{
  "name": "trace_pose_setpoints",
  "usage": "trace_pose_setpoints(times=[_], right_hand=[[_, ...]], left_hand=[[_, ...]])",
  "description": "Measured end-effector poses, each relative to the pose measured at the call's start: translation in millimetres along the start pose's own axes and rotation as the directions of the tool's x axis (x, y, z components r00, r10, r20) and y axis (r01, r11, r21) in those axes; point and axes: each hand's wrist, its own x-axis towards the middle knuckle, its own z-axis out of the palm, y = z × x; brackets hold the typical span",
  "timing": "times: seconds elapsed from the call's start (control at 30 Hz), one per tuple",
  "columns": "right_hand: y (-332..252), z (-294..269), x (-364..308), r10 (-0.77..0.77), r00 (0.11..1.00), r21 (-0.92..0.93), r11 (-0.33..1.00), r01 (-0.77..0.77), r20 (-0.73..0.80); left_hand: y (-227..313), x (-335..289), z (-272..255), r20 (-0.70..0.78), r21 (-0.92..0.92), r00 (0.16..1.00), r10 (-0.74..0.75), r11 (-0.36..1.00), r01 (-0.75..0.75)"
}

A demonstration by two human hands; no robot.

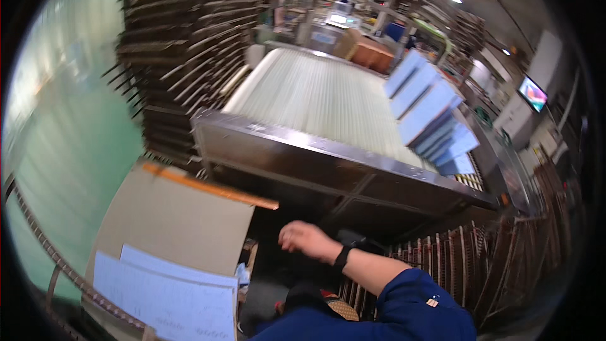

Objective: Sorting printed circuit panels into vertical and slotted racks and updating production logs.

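My right hand (304,239) reaches in from the lower right, with a dark band (343,257) at its wrist and a blue sleeve above. It hangs over the dark gap in front of the roller conveyor, touching nothing that I can see. Its fingers are loosely bent, slightly blurred, and hold nothing visible. Left of it is a grey board-like surface (183,221) with an orange-brown strip (208,185) along its far edge. Pale blue panels (164,297) lie overlapping on its near part. My left hand is out of view.
A metal-framed conveyor (315,98) of pale rollers spans the middle. Several blue panels (423,98) lean in a row at its right side. Slatted racks (189,44) stand at the far left, with more racks (454,252) at the lower right. A screen (533,93) hangs at the right.
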Motion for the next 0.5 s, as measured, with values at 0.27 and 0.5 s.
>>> trace_pose_setpoints(times=[0.27, 0.5], right_hand=[[-163.6, -303.8, -61.4, -0.763, 0.044, -0.749, 0.642, 0.164, -0.645], [-177.9, -379.3, -50.7, -0.843, -0.147, -0.827, 0.537, -0.164, -0.518]], left_hand=[[66.3, -108.8, 311.2, 0.824, -0.212, 0.553, 0.121, 0.972, 0.103], [162.5, -232.0, 490.3, 0.920, -0.155, 0.386, 0.069, 0.968, 0.197]])
